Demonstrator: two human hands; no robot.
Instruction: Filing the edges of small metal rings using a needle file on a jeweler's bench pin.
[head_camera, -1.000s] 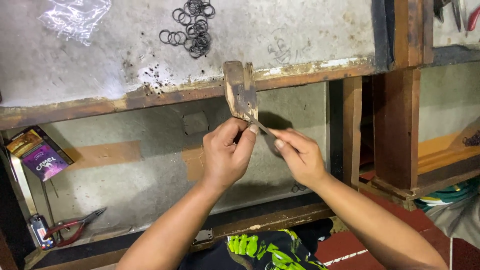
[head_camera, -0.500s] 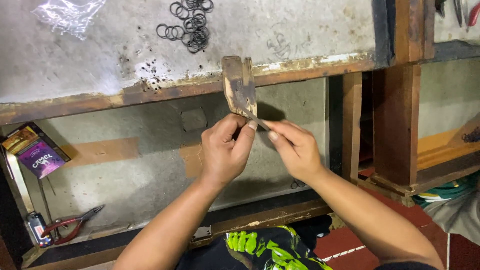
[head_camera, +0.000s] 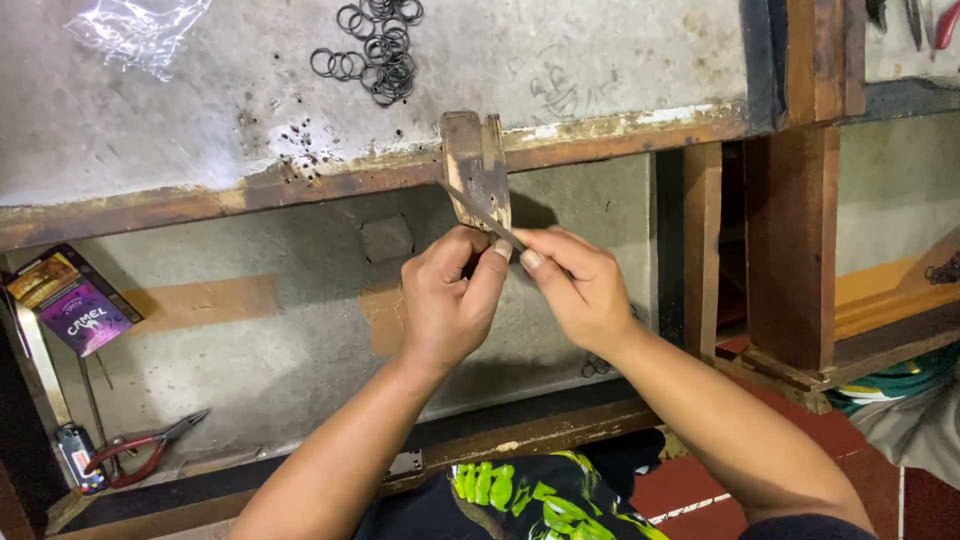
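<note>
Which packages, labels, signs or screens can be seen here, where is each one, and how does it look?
Small box: far left on the lower shelf, leaning tilted; flat rectangular pack, purple front with a gold and orange end.
Plastic bag: top left on the grey bench top; crumpled, clear, contents not visible.
No signs or screens in view.

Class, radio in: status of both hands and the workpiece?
Left hand and right hand pinch thin metal strip against wooden block. Nothing obstructing.

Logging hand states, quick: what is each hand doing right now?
Left hand: fingers pinched shut, apparently on a small piece too small to identify.
Right hand: closed on a thin metal tool laid against the wooden block.
</note>
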